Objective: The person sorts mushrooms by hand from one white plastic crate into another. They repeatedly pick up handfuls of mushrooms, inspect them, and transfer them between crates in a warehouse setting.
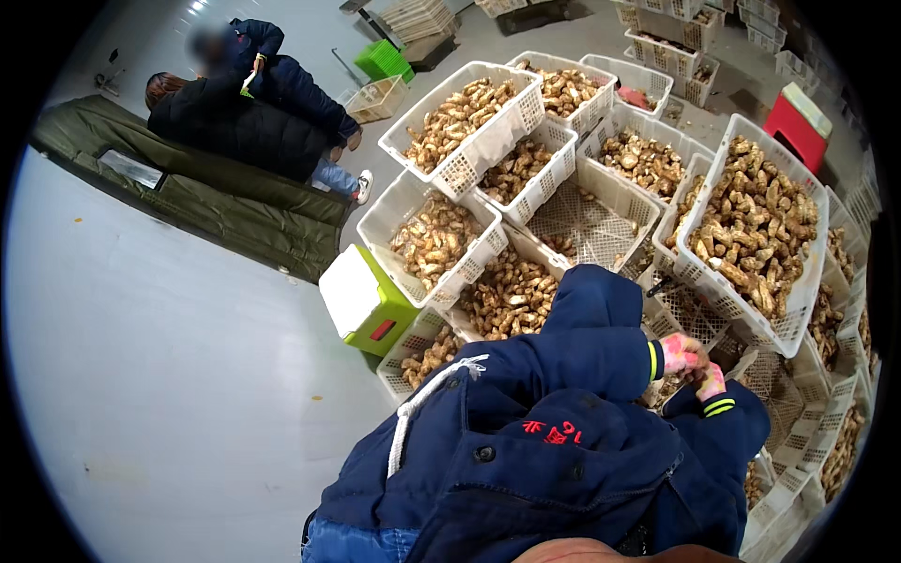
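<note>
My left hand (684, 355), with a pink patterned covering at the wrist and a dark blue sleeve, meets my right hand (709, 382) above the crates at the lower right. The right one has a similar pink covering. Their fingers are together and too small to make out, so whether something is between them I cannot tell. Just beyond them stands a white plastic crate (799, 331) full of brown, stubby mushrooms (757, 218). Beneath and beside the hands lie mesh-bottomed crates, partly hidden by my sleeves.
More mushroom crates (524, 127) stand ahead, some stacked. A green-and-white box stool (383, 299) is at their left, a red one (799, 130) at the upper right. Two people (239, 130) are beside a dark green padded curtain (260, 218) at the upper left. Green crates (383, 62) stand behind.
</note>
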The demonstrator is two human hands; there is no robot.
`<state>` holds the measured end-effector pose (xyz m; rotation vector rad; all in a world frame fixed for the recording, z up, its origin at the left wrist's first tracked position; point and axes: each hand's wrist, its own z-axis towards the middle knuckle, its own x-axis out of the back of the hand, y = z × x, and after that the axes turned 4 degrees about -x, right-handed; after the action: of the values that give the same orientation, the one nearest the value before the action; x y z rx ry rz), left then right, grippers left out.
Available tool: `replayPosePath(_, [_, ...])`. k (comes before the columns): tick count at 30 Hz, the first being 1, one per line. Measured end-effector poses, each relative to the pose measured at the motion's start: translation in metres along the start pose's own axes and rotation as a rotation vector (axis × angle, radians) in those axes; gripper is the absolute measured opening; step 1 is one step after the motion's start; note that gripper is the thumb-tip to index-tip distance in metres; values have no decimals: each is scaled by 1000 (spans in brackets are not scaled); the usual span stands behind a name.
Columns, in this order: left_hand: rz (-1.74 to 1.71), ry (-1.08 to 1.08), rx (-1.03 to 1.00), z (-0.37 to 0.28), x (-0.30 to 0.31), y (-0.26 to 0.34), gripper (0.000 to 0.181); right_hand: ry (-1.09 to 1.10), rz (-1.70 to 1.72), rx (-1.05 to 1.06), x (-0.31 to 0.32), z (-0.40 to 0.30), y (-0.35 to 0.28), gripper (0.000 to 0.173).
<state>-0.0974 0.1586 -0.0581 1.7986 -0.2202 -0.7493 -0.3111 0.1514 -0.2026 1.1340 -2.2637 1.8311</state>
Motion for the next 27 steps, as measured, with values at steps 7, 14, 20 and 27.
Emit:
replayPosePath(7, [1056,-34,-46,31,32,31,21,40,-731,118,44,34,-153,18])
replayPosePath(14, [1198,-209,245,65,56,-10,25,-193,-504,76,20,61,-71,20])
replayPosePath(20, [1112,-188,-126,100,49,-25,22,40,-201,37,35,43,-66,20])
replayPosePath(27, [1146,-105,-225,96,45,-37,22,186,262,-80,25,34,-52,20])
